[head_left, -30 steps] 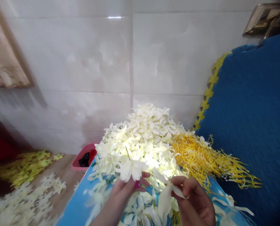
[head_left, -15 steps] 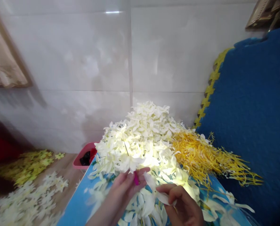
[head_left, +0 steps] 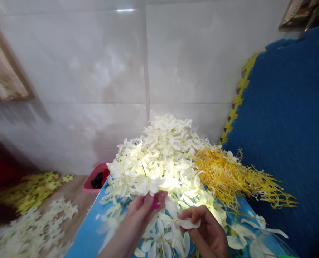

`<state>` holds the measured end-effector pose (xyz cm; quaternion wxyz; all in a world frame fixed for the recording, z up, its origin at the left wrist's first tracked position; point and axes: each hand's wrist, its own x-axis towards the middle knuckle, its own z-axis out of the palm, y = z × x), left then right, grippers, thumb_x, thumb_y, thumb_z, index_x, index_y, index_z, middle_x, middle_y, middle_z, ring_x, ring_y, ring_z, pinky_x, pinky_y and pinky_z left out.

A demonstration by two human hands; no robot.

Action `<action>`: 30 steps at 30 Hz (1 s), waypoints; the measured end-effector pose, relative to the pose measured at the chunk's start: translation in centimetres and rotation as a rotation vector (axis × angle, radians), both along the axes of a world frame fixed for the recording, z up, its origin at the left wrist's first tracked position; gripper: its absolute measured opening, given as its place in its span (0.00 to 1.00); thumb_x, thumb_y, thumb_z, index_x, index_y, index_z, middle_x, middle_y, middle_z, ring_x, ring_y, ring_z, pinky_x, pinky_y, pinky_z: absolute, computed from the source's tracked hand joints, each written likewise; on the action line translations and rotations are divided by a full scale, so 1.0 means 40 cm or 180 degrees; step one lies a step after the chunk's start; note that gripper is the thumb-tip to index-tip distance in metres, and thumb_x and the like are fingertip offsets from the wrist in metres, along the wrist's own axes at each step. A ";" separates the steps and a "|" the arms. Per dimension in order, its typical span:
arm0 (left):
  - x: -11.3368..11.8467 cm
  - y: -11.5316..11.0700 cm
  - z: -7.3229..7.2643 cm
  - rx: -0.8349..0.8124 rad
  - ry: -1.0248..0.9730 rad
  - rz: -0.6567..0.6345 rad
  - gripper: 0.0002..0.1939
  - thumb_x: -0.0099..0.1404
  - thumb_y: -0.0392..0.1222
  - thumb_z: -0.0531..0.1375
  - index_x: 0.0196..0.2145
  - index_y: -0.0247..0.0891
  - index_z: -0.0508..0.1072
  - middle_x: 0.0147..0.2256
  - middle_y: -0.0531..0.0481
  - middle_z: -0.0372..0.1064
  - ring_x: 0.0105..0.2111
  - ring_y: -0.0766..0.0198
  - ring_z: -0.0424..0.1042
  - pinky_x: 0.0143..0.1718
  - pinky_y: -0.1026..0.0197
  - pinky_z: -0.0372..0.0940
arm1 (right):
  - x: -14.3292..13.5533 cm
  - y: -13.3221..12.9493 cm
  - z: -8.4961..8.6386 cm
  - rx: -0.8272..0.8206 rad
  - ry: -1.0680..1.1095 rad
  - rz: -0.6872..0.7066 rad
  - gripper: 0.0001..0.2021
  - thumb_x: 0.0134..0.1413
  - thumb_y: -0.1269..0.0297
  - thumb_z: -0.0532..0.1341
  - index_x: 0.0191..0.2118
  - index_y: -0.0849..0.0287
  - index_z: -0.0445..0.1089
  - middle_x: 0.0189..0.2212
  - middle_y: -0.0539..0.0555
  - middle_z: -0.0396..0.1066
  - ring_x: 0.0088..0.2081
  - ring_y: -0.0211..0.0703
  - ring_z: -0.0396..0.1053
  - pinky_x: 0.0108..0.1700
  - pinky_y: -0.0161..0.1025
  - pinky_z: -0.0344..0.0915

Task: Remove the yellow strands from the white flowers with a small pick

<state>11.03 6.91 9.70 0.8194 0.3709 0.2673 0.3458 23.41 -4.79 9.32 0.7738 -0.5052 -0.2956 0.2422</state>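
My left hand (head_left: 147,208) is closed, pinching a thin dark wire (head_left: 143,168) whose tip points up, with a white flower (head_left: 148,184) around its lower part. Between these fingers shows a small magenta piece (head_left: 155,203), partly hidden. Thumb and fingers of my right hand (head_left: 206,229) grip a petal of a second white flower (head_left: 177,220), which hangs open just right of my left fingertips. Both hands are over the near part of a blue tabletop (head_left: 84,229), where loose white flowers lie beneath them.
A tall heap of white flowers (head_left: 170,138) rises against the tiled wall (head_left: 95,64). To its right spreads a pile of yellow strands (head_left: 223,175), beside a blue foam mat (head_left: 288,107). Left are a pink bin (head_left: 88,184), yellow flowers (head_left: 35,188) and white flowers (head_left: 41,229) on the floor.
My right hand has turned slightly, and the flower in it now shows its centre and petals more plainly. The left hand has barely moved. The view has shifted a little.
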 end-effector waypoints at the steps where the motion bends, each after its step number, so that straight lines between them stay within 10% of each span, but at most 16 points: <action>1: 0.002 -0.001 0.000 0.0015 0.0037 0.0008 0.16 0.60 0.49 0.68 0.42 0.36 0.80 0.46 0.41 0.79 0.52 0.53 0.74 0.57 0.53 0.66 | 0.000 0.000 0.002 0.0012 0.0020 0.0004 0.12 0.52 0.56 0.66 0.28 0.55 0.65 0.28 0.53 0.76 0.25 0.40 0.71 0.29 0.35 0.71; 17: -0.002 0.005 -0.022 0.0446 0.0641 0.0070 0.23 0.57 0.57 0.68 0.41 0.34 0.76 0.43 0.40 0.79 0.49 0.50 0.76 0.56 0.49 0.64 | 0.028 -0.010 -0.002 -0.0155 0.0174 0.0170 0.12 0.44 0.54 0.73 0.22 0.55 0.78 0.28 0.54 0.74 0.31 0.41 0.70 0.32 0.32 0.68; 23: -0.018 0.008 -0.071 0.1766 0.1578 0.0363 0.28 0.58 0.63 0.63 0.43 0.35 0.76 0.44 0.38 0.78 0.49 0.44 0.74 0.50 0.47 0.67 | 0.125 -0.044 0.041 -0.0271 0.0997 0.0250 0.12 0.37 0.58 0.76 0.31 0.53 0.81 0.40 0.55 0.77 0.40 0.45 0.75 0.38 0.32 0.74; 30: -0.016 -0.014 -0.038 0.3776 0.1789 -0.0027 0.17 0.70 0.44 0.52 0.53 0.40 0.72 0.49 0.43 0.76 0.48 0.53 0.74 0.51 0.57 0.67 | 0.140 -0.026 0.151 0.0225 0.0469 0.0341 0.08 0.41 0.63 0.75 0.30 0.51 0.79 0.35 0.51 0.75 0.38 0.37 0.74 0.37 0.23 0.72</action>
